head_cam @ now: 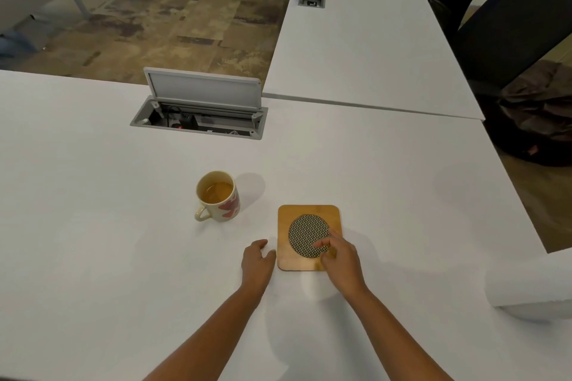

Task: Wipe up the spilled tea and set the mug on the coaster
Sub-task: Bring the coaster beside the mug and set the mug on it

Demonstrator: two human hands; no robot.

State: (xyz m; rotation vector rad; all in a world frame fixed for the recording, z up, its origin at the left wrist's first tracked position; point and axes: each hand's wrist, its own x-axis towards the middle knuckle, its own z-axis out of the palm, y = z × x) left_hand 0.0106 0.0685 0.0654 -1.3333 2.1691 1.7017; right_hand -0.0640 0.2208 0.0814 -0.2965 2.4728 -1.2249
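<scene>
A cream mug (218,196) with red shapes on its side stands upright on the white desk (93,226), part full of amber tea, its handle toward me on the left. To its right lies a square wooden coaster (306,219) with a round woven inset. My right hand (339,254) rests on the coaster's near right corner, fingers touching the inset. My left hand (257,260) lies open on the desk just left of the coaster, apart from the mug. I see no spilled tea on the desk.
A white paper towel roll (532,284) lies at the desk's right edge. An open cable hatch (201,111) with its lid raised sits behind the mug. A second white desk (356,40) and black office chairs (510,18) stand at the back right.
</scene>
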